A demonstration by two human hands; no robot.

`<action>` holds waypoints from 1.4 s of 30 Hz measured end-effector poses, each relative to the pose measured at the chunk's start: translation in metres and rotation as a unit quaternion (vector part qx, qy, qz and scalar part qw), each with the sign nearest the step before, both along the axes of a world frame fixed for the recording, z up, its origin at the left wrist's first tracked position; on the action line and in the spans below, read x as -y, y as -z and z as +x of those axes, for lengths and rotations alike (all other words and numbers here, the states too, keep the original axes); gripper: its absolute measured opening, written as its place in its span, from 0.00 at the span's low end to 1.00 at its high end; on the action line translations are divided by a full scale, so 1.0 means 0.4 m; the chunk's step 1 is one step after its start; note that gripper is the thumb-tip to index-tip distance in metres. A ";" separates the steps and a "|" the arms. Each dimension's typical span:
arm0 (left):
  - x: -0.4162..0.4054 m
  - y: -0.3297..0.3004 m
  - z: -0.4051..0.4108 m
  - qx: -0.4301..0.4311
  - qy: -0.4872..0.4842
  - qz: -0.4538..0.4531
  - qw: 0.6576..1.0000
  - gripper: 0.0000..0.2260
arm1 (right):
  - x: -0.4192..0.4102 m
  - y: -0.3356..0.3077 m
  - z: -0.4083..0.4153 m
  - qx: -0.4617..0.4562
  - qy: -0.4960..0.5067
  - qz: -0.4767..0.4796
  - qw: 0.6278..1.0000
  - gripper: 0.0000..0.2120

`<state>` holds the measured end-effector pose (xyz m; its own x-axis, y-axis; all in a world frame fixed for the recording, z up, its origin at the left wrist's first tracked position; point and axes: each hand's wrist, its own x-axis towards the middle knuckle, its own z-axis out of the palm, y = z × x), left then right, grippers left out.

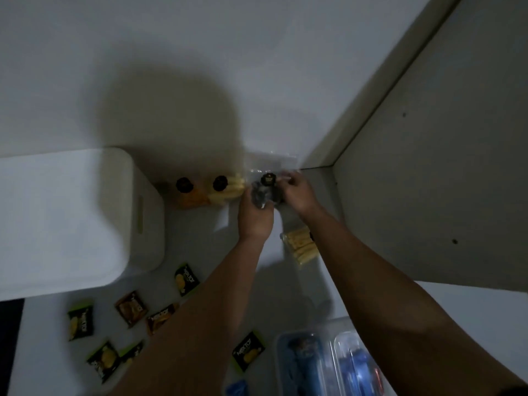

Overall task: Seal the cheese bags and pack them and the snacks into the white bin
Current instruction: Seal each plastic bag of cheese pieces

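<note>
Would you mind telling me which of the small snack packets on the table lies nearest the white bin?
The green-edged packet just below the white bin's lower right corner; the other packets lie farther down the table.

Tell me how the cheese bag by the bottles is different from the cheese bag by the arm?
The cheese bag by the bottles stands propped against an orange bottle near the white bin; the cheese bag by the right arm lies flat, alone on the table. The first sits farther back, the second nearer. Both hold pale yellow cheese sticks in clear plastic.
</note>
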<state>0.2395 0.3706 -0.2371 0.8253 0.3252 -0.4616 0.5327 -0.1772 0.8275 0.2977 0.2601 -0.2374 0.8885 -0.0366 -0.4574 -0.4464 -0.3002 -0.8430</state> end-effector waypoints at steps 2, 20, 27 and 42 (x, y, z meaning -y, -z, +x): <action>0.005 0.000 0.000 -0.011 0.006 0.005 1.000 0.19 | 0.001 0.004 -0.006 -0.005 0.007 -0.015 1.000 0.18; 0.053 0.027 -0.257 -0.166 0.117 -0.117 0.972 0.24 | 0.197 0.054 -0.323 -0.087 0.044 -0.309 0.946 0.25; -0.023 -0.012 -0.328 -0.183 0.092 -0.138 0.969 0.21 | 0.182 0.009 -0.398 -0.054 0.143 -0.184 0.971 0.02; -0.204 -0.341 -0.540 -0.003 0.124 -0.143 0.982 0.12 | -0.072 -0.343 -0.635 0.084 -0.013 0.031 0.996 0.09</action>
<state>0.0233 0.4523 -0.1008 0.8594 -0.0299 -0.5105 0.5081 -0.0624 0.8590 0.0439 0.2890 -0.1002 0.9531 0.0116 -0.3025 -0.2897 -0.2544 -0.9227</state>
